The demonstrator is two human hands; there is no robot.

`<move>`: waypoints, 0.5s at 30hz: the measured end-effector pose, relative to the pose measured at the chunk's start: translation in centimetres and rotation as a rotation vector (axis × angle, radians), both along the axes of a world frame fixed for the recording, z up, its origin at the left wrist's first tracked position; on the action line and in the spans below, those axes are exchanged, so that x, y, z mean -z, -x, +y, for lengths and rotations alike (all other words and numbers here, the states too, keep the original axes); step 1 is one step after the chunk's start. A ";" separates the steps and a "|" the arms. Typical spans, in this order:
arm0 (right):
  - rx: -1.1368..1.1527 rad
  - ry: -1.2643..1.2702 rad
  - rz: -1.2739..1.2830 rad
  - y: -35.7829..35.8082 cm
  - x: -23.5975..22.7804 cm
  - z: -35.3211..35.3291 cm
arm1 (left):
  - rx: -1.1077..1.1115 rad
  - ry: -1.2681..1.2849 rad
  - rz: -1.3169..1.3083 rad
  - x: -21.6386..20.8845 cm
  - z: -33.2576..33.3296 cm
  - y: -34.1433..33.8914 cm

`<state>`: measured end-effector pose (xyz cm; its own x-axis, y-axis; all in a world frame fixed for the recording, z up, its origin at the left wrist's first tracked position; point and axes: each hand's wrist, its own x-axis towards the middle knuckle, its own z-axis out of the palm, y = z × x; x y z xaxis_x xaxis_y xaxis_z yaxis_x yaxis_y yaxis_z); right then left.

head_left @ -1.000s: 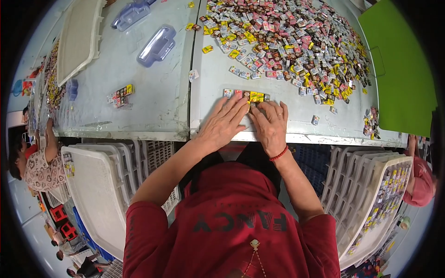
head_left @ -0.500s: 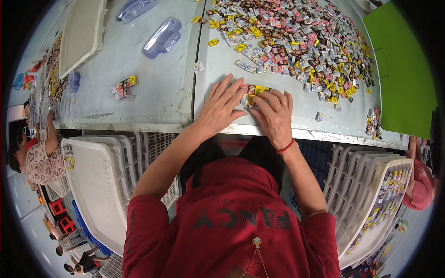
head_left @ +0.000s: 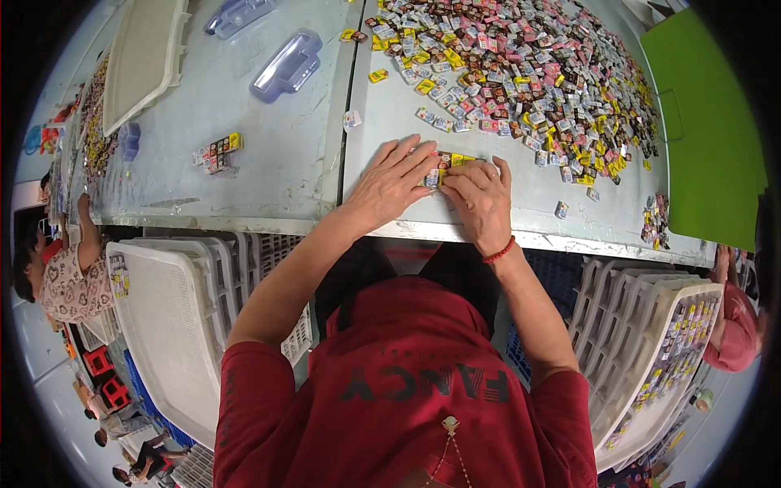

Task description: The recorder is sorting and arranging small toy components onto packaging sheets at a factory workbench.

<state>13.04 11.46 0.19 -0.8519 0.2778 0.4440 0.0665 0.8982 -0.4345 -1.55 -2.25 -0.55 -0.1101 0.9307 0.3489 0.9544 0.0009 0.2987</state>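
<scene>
Between my hands a compact block of small printed boxes (head_left: 456,159) in yellow, brown, pink and white lies near the table's front edge. My left hand (head_left: 389,180) lies over its left side, fingers stretched out flat and fingertips touching the boxes. Bent fingers of my right hand (head_left: 480,195) press on the block's right and near side, gripping boxes there. Both hands partly cover the block. Beyond them spreads a large heap of loose small boxes (head_left: 521,73) of the same kinds.
A single white box (head_left: 351,120) sits by the table seam, and a small grouped set (head_left: 220,152) further left. Clear plastic trays (head_left: 286,65) lie at the back left. A green panel (head_left: 704,130) borders the right. Stacked white crates (head_left: 167,317) stand below the table edge.
My right fingers have shifted slightly left over the block and sit closer to my left hand. My left hand keeps nearly the same place, with its fingers a little closer together.
</scene>
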 end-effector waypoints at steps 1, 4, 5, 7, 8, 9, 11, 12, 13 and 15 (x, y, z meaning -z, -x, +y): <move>0.019 -0.023 0.030 -0.1 0.1 -0.2 | 0.000 -0.011 -0.015 0.0 0.0 0.1; 0.022 -0.179 0.028 -0.4 0.0 -0.8 | -0.003 -0.013 -0.044 0.2 -0.2 0.3; 0.022 -0.178 0.029 -0.6 -0.1 -1.0 | 0.000 -0.010 -0.062 0.1 -0.2 0.2; 0.041 -0.222 0.021 -0.8 -0.5 -1.3 | -0.002 0.004 -0.105 -0.3 -0.2 0.2; 0.043 -0.223 0.023 -0.9 -0.4 -1.3 | -0.002 0.016 -0.149 -0.6 -0.2 0.1; 0.035 -0.191 0.022 -0.9 -0.2 -1.2 | 0.000 0.014 -0.147 -0.6 -0.2 0.1; 0.028 -0.160 0.024 -1.1 -0.4 -1.1 | -0.008 -0.064 -0.273 -0.7 -0.3 0.0; 0.022 -0.105 0.057 -1.4 -0.9 -1.0 | -0.006 -0.064 -0.270 -1.0 -0.4 0.0; 0.017 -0.049 0.090 -1.7 -1.1 -0.8 | -0.079 -0.113 -0.215 -1.3 -0.7 -0.1; 0.133 0.029 0.152 -2.8 -0.5 -0.2 | -0.152 -0.161 -0.157 -1.9 -1.9 -0.3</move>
<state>15.81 11.25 0.65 -0.7305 0.3983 0.5547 0.1158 0.8728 -0.4742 -1.26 -4.17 1.34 -0.3083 0.8335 0.4585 0.8890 0.0809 0.4507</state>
